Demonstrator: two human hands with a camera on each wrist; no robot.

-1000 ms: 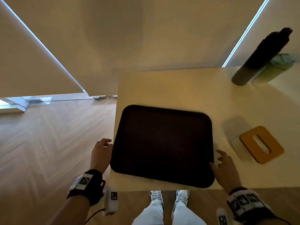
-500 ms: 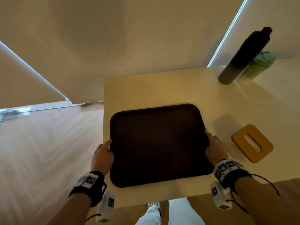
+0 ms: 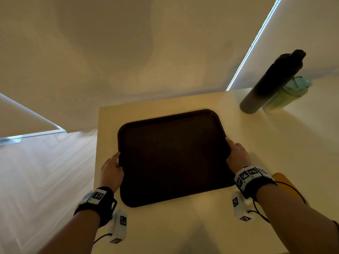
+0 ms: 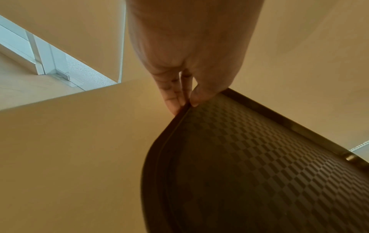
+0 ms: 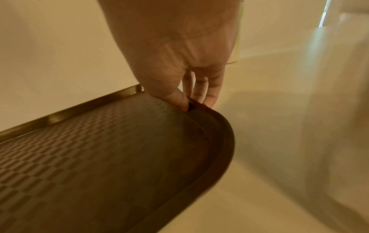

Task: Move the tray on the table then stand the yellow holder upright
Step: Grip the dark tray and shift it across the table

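**Tray gripped at both side rims**

Nearest, the bench [image 3: 183, 226] is seen bare in front of the dark tray [image 3: 172, 158]. The tray's left rim is pinched by the left hand [image 3: 111, 171], thumb on top and fingers beneath; its right rim is pinched likewise by the right hand [image 3: 237, 154]. Whether the tray is lifted clear of the bench cannot be told. The yellow holder [image 3: 282, 182] is largely hidden behind the right wrist, apparently lying flat. Farther back, a dark bottle [image 3: 271, 83] is seen beside a green bottle [image 3: 289, 94].

head high; wrists close, tray [image 3: 174, 158] shared
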